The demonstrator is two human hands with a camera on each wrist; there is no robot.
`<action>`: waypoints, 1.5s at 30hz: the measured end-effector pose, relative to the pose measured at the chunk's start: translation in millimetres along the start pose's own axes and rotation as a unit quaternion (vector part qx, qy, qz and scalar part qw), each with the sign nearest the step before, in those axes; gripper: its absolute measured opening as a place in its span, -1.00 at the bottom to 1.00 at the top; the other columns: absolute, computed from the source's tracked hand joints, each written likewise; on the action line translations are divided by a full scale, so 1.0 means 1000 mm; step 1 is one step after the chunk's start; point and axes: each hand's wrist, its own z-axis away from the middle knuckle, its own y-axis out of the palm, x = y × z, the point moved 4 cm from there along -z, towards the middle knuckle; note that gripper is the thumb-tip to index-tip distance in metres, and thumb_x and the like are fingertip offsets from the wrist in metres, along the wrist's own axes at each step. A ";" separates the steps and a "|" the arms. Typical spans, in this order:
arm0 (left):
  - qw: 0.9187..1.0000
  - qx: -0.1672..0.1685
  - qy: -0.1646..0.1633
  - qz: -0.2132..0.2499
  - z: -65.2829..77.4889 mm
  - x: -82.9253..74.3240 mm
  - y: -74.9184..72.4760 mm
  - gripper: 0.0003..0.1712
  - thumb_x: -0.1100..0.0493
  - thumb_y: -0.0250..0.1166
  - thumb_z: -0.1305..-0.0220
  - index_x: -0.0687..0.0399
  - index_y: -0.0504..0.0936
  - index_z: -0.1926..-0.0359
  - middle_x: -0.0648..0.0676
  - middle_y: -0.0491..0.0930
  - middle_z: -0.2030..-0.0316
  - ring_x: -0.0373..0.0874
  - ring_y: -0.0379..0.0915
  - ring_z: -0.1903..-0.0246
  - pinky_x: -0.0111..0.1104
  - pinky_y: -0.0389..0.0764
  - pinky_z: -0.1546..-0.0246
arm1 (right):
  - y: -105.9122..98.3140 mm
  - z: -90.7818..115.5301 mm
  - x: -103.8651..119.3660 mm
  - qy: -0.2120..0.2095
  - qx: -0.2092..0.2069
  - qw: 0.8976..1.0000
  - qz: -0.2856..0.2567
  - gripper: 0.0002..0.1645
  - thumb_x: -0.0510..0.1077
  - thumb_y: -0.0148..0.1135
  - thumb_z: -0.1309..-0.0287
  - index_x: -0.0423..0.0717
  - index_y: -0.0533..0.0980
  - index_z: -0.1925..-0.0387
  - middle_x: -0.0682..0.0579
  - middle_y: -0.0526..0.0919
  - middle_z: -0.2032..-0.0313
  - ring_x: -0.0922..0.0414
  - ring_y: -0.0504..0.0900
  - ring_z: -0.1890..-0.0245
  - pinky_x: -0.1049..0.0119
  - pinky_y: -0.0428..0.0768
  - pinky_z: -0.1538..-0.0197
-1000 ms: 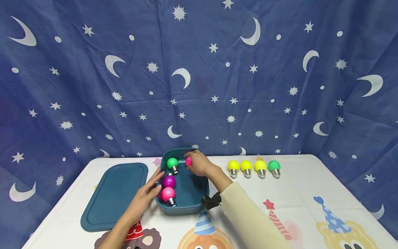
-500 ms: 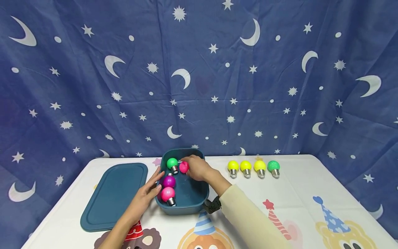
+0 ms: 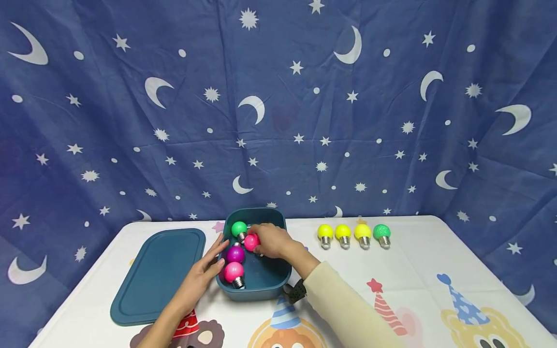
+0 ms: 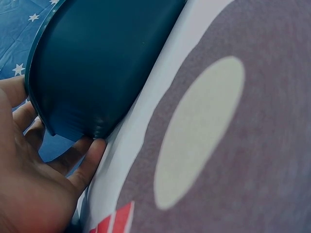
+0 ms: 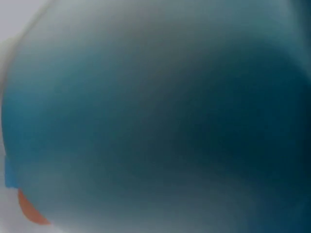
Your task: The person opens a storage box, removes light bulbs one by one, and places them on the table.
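Note:
Inside the blue bin [image 3: 261, 294], my right hand [image 3: 274, 240] grips a pink light bulb [image 3: 251, 242], its screw base mostly hidden by the fingers. This bulb is close beside a green bulb [image 3: 239, 228]. Along the bin's left side lie a purple bulb [image 3: 236, 254] and another pink bulb [image 3: 233, 271]. My left hand [image 3: 205, 270] rests against the bin's left side; in the left wrist view its straight fingers [image 4: 87, 158] touch the outer wall [image 4: 92, 73]. The right wrist view is filled by a blurred blue wall [image 5: 97, 111].
A flat blue lid [image 3: 158, 275] lies on the table left of the bin. To the right stand three yellow bulbs [image 3: 343, 232] and a glittery green bulb [image 3: 381, 232] in a row. A starry blue curtain [image 3: 278, 121] hangs behind the table.
My right hand has moved the pink bulb left and toward the front inside the bin, closer to the green and purple bulbs. My left hand stays at the bin's side.

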 end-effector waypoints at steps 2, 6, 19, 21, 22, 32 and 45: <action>1.000 -0.001 0.000 0.000 0.000 0.000 0.000 -0.44 0.19 0.04 -0.45 0.11 0.23 -0.42 -0.02 -0.08 -0.48 0.03 -0.32 -0.45 -0.73 0.04 -0.12 | 0.001 0.000 0.001 -0.005 -0.001 1.000 -0.011 -0.47 -0.11 0.39 -0.08 0.02 0.50 -0.12 0.02 0.62 0.03 0.08 0.57 0.07 0.18 0.58 0.09; 1.000 -0.001 0.000 0.000 0.000 0.000 0.001 -0.45 0.17 0.04 -0.45 0.10 0.24 -0.41 -0.03 -0.08 -0.48 0.03 -0.31 -0.45 -0.73 0.04 -0.12 | 0.003 0.000 0.002 -0.011 -0.001 0.999 -0.032 -0.53 -0.14 0.39 -0.07 -0.01 0.49 -0.05 0.04 0.63 0.15 0.13 0.57 0.19 0.29 0.56 0.15; 1.000 0.004 0.002 0.003 0.000 -0.002 0.001 -0.44 0.18 0.04 -0.45 0.13 0.23 -0.42 -0.02 -0.10 -0.48 0.06 -0.32 -0.44 -0.73 0.04 -0.12 | -0.009 0.010 0.003 -0.026 -0.047 0.993 -0.102 -0.45 -0.15 0.44 -0.01 -0.11 0.48 -0.06 -0.02 0.60 0.12 0.10 0.56 0.15 0.39 0.57 0.20; 1.000 0.003 -0.002 0.000 0.000 -0.002 0.001 -0.44 0.17 0.04 -0.45 0.12 0.23 -0.42 -0.02 -0.10 -0.48 0.06 -0.31 -0.44 -0.73 0.04 -0.11 | -0.012 0.014 0.002 -0.029 -0.057 0.990 -0.124 -0.44 -0.16 0.44 -0.02 -0.13 0.47 -0.08 -0.02 0.60 0.10 0.11 0.56 0.15 0.42 0.57 0.21; 1.000 0.003 -0.003 -0.001 0.001 -0.002 0.001 -0.44 0.17 0.04 -0.45 0.11 0.23 -0.42 -0.02 -0.10 -0.48 0.06 -0.31 -0.44 -0.73 0.04 -0.11 | -0.015 0.017 0.002 -0.031 -0.064 0.988 -0.134 -0.44 -0.16 0.44 -0.02 -0.13 0.47 -0.08 -0.03 0.59 0.09 0.12 0.57 0.17 0.43 0.57 0.22; 1.000 0.001 -0.005 0.000 0.000 -0.001 0.001 -0.43 0.15 0.05 -0.45 0.11 0.23 -0.42 -0.03 -0.09 -0.48 0.05 -0.30 -0.44 -0.73 0.05 -0.11 | -0.041 0.052 -0.009 -0.013 -0.134 0.970 -0.203 -0.43 -0.16 0.40 -0.06 -0.10 0.44 -0.13 -0.01 0.56 0.05 0.11 0.57 0.25 0.41 0.61 0.31; 1.000 -0.003 -0.007 -0.007 -0.001 -0.001 0.000 -0.43 0.10 0.06 -0.45 0.08 0.24 -0.42 -0.04 -0.08 -0.48 0.05 -0.27 -0.44 -0.72 0.04 -0.11 | -0.058 0.104 -0.044 0.035 -0.219 0.953 -0.204 -0.46 -0.22 0.44 0.01 -0.06 0.47 -0.06 0.07 0.56 0.11 0.15 0.54 0.33 0.36 0.58 0.35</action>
